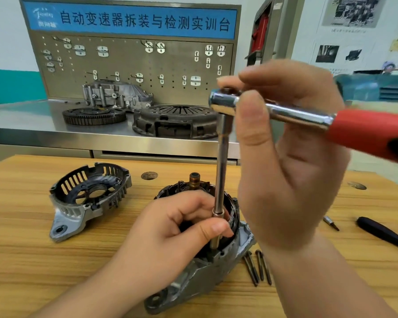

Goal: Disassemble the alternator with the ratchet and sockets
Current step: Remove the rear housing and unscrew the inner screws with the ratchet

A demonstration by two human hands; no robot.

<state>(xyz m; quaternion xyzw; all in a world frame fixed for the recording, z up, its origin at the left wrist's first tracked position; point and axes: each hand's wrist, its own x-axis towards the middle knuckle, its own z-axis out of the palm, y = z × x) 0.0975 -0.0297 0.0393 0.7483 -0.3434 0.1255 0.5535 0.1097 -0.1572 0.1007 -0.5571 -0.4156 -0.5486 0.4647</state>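
Centrally, the grey cast-metal alternator body [205, 276] sits on the light wooden surface [32, 260]. The left hand [182, 226] has its fingers clamped on the lower end of the chrome extension bar [222, 168] standing in it. The right hand [285, 168] has its fingers curled round the head of the red-handled chrome ratchet [296, 115].

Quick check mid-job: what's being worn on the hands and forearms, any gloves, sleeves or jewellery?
Nothing is worn. The left hand and right hand are bare, with no gloves, rings or watch visible. The left forearm and right forearm are bare too, with no sleeve in view.
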